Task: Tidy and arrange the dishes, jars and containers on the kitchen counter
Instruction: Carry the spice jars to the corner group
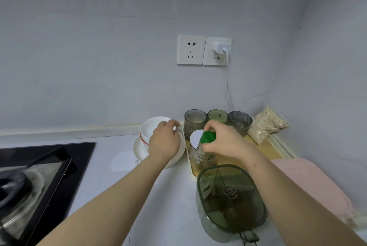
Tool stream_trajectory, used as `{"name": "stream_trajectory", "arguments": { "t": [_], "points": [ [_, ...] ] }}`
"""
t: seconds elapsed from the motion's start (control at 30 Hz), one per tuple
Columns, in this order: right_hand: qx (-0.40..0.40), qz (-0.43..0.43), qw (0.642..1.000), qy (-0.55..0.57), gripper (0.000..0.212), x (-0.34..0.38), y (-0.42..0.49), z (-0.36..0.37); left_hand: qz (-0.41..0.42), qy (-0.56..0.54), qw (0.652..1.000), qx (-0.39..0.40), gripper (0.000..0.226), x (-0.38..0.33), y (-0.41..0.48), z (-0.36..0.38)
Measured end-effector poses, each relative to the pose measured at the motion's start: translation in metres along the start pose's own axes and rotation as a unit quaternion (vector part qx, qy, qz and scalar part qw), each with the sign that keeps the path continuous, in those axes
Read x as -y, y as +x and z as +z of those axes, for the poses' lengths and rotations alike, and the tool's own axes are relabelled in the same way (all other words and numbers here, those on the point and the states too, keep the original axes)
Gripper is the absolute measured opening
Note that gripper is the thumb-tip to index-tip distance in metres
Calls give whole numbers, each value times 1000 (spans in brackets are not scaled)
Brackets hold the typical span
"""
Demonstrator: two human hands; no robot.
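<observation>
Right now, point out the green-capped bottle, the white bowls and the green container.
green-capped bottle [207, 137]: head view, on the cap.
white bowls [152, 127]: head view, top bowl's inside.
green container [225, 196]: head view, on its lid.

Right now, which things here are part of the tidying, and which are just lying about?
Job in hand: bowls, plate, bottle, jar, tumblers, green container, tray.
Just lying about: stove, charger, pink cloth.
</observation>
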State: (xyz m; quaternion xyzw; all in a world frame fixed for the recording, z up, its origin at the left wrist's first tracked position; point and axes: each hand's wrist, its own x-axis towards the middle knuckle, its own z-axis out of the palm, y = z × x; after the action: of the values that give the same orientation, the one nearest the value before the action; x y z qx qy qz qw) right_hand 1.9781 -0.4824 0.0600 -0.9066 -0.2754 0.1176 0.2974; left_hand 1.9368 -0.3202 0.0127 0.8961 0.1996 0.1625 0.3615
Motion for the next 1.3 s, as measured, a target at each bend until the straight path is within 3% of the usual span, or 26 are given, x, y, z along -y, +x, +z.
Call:
{"name": "stream_trajectory", "arguments": {
  "t": [0.3,0.67,1.1,1.3],
  "points": [
    [24,-4,993,-116,32,-14,15,36,0,21,999,44,32,12,-10,7],
    [19,-5,987,-161,36,-22,20,40,4,29,997,74,29,10,-10,21],
    [11,18,987,-160,54,-25,22,41,9,31,996,83,28,7,-11,21],
    [-44,22,994,-100,40,-7,19,31,9,-5,997,71,27,2,-11,3]
  ]
}}
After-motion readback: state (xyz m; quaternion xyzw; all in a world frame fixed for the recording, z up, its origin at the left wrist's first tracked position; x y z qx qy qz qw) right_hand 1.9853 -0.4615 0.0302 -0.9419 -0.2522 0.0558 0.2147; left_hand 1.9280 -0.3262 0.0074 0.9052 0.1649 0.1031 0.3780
